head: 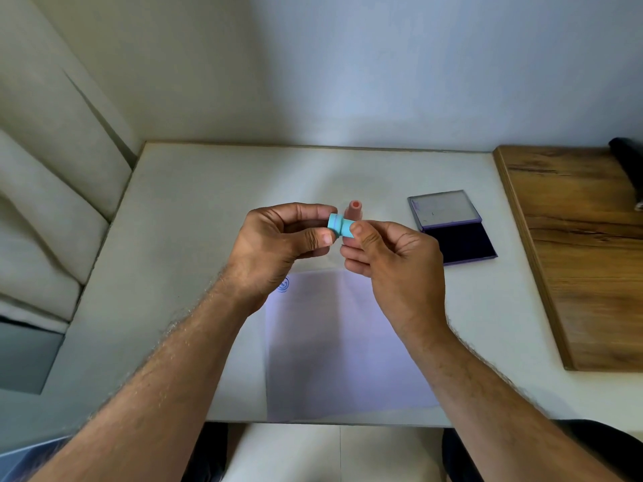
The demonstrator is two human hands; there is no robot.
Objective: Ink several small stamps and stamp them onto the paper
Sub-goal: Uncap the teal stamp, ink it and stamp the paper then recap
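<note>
Both hands hold a small turquoise stamp [340,227] in the air above the table. My left hand [278,245] pinches its wider end between thumb and fingers. My right hand [389,259] pinches the other end. Just behind them a pink stamp [355,212] stands upright on the table. A white sheet of paper [344,342] lies below the hands, with one blue round stamp mark [283,285] near its top left corner. An open ink pad [459,243] with a dark purple pad and raised lid lies to the right.
A wooden board [574,252] lies along the right side of the white table [195,220], with a dark object [629,168] at its far end. Cushions [45,203] sit to the left. A wall stands behind the table.
</note>
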